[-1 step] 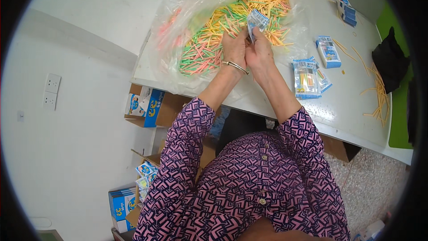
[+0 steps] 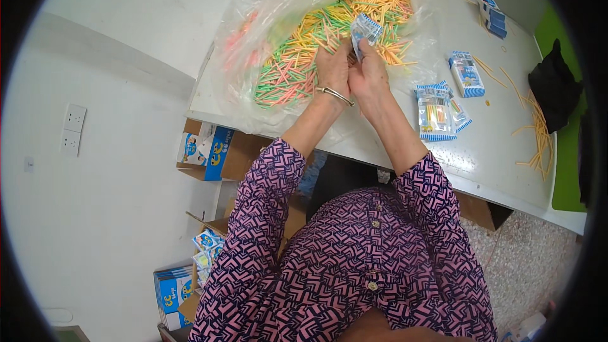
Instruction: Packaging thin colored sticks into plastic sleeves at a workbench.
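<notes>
Both my hands are together over the heap of thin coloured sticks (image 2: pixel 297 66), which lies in a large clear plastic bag (image 2: pixel 237 88) on the table. A small blue-and-white plastic packet (image 2: pixel 365 27) stands upright in my right hand (image 2: pixel 372 76), the thumb pressed against its face. Close beside it, my left hand (image 2: pixel 332 71) has its fingers curled in; what they grip is hidden, and stick ends lie right by the fingertips. To the right, filled packets (image 2: pixel 434 113) overlap each other, and a stack of packets (image 2: pixel 467 75) lies beyond them.
More packets (image 2: pixel 491 14) lie at the far right. Loose yellowish sticks (image 2: pixel 539 133) are scattered near a black cloth (image 2: pixel 556 85) and a green panel (image 2: pixel 570 171). Below left are an open carton (image 2: pixel 244 152), packets in a box (image 2: pixel 208 244) and flat blue boxes (image 2: pixel 171 294).
</notes>
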A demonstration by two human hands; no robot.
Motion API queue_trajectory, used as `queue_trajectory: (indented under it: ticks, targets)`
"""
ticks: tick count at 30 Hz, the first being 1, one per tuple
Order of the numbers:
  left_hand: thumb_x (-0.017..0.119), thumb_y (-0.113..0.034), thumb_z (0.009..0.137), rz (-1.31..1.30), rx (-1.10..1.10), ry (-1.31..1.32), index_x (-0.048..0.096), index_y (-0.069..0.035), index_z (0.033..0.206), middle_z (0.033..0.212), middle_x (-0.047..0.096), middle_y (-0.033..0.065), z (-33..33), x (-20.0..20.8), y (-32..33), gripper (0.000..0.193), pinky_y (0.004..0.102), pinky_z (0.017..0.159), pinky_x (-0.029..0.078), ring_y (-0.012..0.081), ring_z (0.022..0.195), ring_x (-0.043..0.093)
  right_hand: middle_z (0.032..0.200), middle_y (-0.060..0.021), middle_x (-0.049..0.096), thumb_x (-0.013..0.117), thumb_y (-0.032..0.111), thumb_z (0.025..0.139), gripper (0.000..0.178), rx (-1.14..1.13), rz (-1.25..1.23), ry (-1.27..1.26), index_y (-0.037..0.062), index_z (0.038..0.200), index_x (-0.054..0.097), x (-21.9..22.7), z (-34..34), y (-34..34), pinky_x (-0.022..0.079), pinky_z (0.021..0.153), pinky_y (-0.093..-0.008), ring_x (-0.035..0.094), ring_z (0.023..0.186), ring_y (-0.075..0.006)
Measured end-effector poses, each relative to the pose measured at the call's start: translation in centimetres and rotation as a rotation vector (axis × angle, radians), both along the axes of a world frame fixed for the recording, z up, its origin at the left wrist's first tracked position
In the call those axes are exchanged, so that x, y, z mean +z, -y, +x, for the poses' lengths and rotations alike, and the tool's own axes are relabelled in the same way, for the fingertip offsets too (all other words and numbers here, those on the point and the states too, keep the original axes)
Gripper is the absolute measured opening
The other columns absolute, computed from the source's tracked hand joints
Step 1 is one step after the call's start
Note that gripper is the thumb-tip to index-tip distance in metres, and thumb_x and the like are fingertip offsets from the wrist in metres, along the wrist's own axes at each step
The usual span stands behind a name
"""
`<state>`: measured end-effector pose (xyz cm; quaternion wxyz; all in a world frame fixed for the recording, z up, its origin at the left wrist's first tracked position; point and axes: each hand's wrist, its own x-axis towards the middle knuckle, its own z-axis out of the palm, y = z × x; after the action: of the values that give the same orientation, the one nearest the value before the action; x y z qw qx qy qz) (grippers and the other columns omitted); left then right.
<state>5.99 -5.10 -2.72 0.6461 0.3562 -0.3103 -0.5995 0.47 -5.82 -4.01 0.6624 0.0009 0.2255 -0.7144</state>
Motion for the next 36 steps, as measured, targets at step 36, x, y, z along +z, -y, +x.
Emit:
queue_trajectory:
  ticks: [36]
  targets:
    - [0.045,-0.029,0.096,-0.196,-0.556,0.119,0.057,0.008,0.102,0.106,0.061,0.0191,1.9,6.3,-0.7,0.039,0.0363,0.081,0.053,0.0250,0.101,0.059,0.081,0.0018,0.064,0.064,0.025,0.086,0.025,0.607,-0.384,-0.963,0.0014,0.094,0.069,1.1,-10.5,-5.4,0.039,0.069,-0.0191,0.052,0.073,-0.0029]
